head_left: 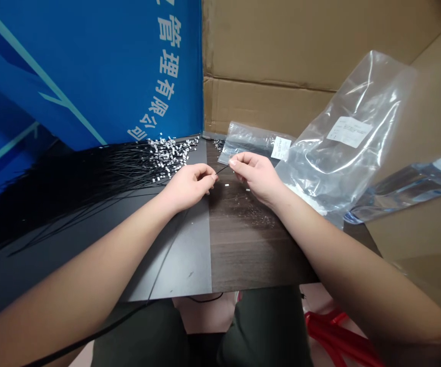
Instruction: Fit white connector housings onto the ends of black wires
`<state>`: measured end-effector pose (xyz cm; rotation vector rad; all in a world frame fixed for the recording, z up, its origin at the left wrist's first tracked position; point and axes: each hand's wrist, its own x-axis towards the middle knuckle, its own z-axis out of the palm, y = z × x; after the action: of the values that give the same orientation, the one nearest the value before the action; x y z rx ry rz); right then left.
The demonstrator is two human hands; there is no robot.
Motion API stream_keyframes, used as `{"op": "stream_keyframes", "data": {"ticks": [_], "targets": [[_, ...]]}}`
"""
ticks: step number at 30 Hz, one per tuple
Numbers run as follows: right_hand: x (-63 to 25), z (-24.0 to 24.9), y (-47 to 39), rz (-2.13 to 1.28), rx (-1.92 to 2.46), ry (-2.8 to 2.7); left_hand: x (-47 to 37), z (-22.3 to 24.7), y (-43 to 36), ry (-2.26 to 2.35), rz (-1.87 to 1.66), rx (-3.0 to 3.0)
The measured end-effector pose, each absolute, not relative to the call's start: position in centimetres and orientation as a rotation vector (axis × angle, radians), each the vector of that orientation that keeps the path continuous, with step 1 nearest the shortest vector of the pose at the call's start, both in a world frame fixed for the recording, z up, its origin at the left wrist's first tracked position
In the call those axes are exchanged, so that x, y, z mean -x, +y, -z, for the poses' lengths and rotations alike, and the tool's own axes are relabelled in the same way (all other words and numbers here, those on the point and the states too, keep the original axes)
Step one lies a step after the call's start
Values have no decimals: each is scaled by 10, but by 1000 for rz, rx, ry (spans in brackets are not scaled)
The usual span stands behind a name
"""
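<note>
"One bench, grey on the left and dark wood grain on the right. What's on it?"

"A broad heap of black wires with white ends, on the left. On the right, a large clear plastic bag with a label, a clear plastic bottle just beside it, and a smaller labelled bag near the back."

"And the hands?"

"Over the middle. The left hand and the right hand each have thumb and fingers pinching a thin black wire, which spans the gap between them."

"How would it handle?"

"Very light, I'd judge, bendy but a little springy, and smooth enough to slip in a loose grip. I'd hold it just behind the tip, likely its most delicate part."

"Is the tip in the right hand?"

"Can't tell; the fingers cover it. Tiny white pieces lie just below, on the wood grain."
</note>
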<state>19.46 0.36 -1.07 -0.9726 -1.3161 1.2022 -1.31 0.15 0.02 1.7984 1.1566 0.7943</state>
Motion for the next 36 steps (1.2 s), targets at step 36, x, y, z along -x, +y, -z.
{"op": "stream_keyframes", "data": {"ticks": [36], "targets": [[-190, 11, 3, -1447, 881, -1064, 5, -1, -5, 1054, -996, -1487]]}}
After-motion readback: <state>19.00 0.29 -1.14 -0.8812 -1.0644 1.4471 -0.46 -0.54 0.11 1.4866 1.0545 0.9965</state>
